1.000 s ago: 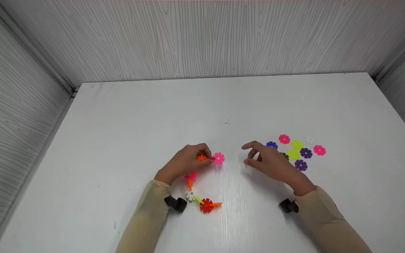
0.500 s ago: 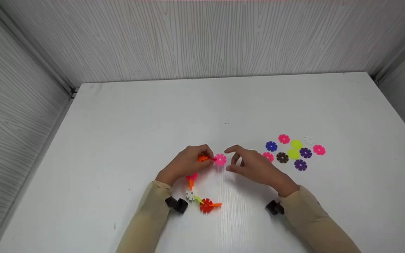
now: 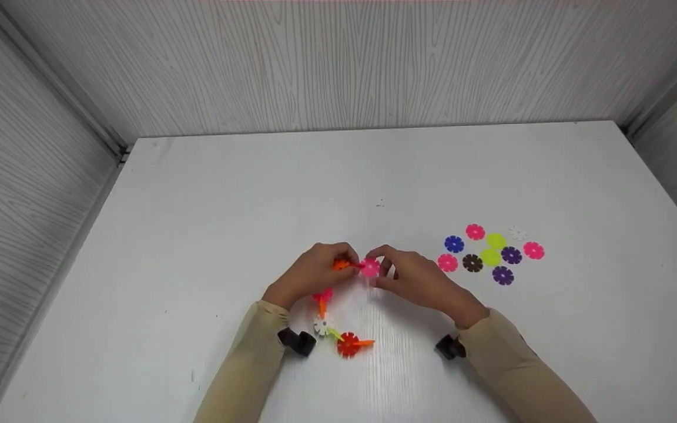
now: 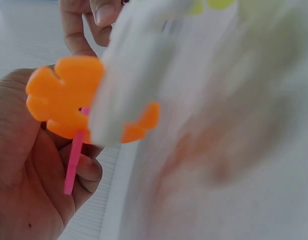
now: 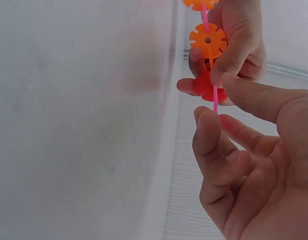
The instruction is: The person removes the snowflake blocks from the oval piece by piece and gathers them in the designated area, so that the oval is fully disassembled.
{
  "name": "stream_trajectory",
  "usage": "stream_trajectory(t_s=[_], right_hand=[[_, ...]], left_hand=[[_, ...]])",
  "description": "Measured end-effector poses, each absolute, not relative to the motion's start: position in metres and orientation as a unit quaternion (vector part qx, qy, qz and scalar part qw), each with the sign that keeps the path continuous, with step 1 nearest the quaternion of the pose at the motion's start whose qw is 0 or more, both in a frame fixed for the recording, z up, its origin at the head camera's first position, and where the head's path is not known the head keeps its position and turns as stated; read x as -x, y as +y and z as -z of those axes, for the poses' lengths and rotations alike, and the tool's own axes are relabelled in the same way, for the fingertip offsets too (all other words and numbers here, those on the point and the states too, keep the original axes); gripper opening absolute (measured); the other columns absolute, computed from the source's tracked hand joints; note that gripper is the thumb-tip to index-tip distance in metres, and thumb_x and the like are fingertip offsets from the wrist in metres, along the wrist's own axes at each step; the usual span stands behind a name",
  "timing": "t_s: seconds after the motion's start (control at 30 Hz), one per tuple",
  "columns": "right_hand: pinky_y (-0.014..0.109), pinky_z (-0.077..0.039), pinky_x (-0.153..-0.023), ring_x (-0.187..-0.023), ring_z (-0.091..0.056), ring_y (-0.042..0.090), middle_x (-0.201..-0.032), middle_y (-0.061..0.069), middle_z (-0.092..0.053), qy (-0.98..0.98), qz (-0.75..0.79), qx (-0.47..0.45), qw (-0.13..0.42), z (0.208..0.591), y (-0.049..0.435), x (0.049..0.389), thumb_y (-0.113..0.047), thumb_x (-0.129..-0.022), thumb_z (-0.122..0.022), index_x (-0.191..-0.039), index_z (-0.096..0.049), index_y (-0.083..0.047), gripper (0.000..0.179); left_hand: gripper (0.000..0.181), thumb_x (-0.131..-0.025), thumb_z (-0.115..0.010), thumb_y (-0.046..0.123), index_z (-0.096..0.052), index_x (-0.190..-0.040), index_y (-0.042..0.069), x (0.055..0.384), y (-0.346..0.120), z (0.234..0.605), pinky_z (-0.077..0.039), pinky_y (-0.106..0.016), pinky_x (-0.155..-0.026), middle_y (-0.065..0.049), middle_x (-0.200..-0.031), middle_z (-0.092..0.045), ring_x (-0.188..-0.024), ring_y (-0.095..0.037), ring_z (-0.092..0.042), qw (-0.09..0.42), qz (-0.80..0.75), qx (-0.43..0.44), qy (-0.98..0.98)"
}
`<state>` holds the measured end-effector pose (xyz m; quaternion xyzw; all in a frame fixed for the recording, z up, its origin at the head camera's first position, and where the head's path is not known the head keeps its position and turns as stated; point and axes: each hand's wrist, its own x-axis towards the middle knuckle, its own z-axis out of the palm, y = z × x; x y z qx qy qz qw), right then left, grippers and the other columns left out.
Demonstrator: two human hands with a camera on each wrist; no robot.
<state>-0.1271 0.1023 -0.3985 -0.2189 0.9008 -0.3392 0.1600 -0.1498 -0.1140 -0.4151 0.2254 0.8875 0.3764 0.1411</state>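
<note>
My left hand pinches a red interlocking disc in a chain of notched plastic discs. A pink disc joined to it sticks out toward the right. My right hand has curled its thumb and index finger about the pink disc's rim, which shows edge-on in the right wrist view. An orange disc with a pink one slotted in it lies over the left palm. The chain runs down past a white disc to a red end disc carrying an orange piece.
Loose discs lie flat to the right on the white table, among them a blue disc, a brown disc, a yellow disc and a purple disc. Wood-grain panels rise behind and at both sides.
My right hand has moved left from beside the loose discs to the pink disc. The left hand keeps its hold, and the chain has shifted slightly right.
</note>
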Motion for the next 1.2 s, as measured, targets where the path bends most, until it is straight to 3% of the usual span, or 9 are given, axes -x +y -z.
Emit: stream_trajectory(t_s=[0.3,0.7,1.03,1.2], right_hand=[[0.025,-0.049,-0.066,-0.075,-0.055,0.013,-0.094,0.001,-0.065,0.919,0.305,0.194,0.156,0.398,0.096,0.129,-0.023,-0.088,-0.071,-0.134,-0.053,-0.017,0.05],[0.025,-0.05,-0.065,-0.07,-0.055,0.011,-0.086,0.0,-0.067,0.927,0.248,0.251,0.124,0.398,0.106,0.13,-0.023,-0.087,-0.072,-0.122,-0.064,-0.014,0.037],[0.025,-0.045,-0.064,-0.074,-0.053,0.015,-0.085,0.002,-0.063,0.941,0.257,0.193,0.11,0.399,0.183,0.144,-0.017,-0.089,-0.067,-0.124,-0.061,-0.013,0.036],[0.023,-0.044,-0.06,-0.074,-0.053,0.015,-0.083,0.001,-0.061,0.939,0.284,0.168,0.095,0.396,0.209,0.142,-0.016,-0.09,-0.066,-0.123,-0.062,-0.014,0.034]], left_hand=[[0.012,-0.093,-0.063,0.018,-0.066,-0.1,0.009,0.149,-0.113,0.415,-0.049,-0.036,-0.09,-0.005,-0.099,-0.068,-0.091,-0.018,-0.058,0.141,-0.379,-0.227,0.886],[0.014,-0.093,-0.062,0.017,-0.069,-0.101,0.009,0.146,-0.113,0.41,-0.051,-0.031,-0.083,-0.002,-0.096,-0.07,-0.084,-0.013,-0.058,0.157,-0.365,-0.261,0.88],[0.014,-0.093,-0.063,0.018,-0.071,-0.103,0.014,0.148,-0.131,0.412,-0.051,-0.031,-0.086,0.002,-0.101,-0.071,-0.09,-0.013,-0.061,0.133,-0.395,-0.248,0.875],[0.014,-0.092,-0.063,0.019,-0.072,-0.103,0.018,0.147,-0.128,0.412,-0.051,-0.03,-0.083,0.004,-0.1,-0.071,-0.088,-0.012,-0.059,0.145,-0.388,-0.249,0.875]])
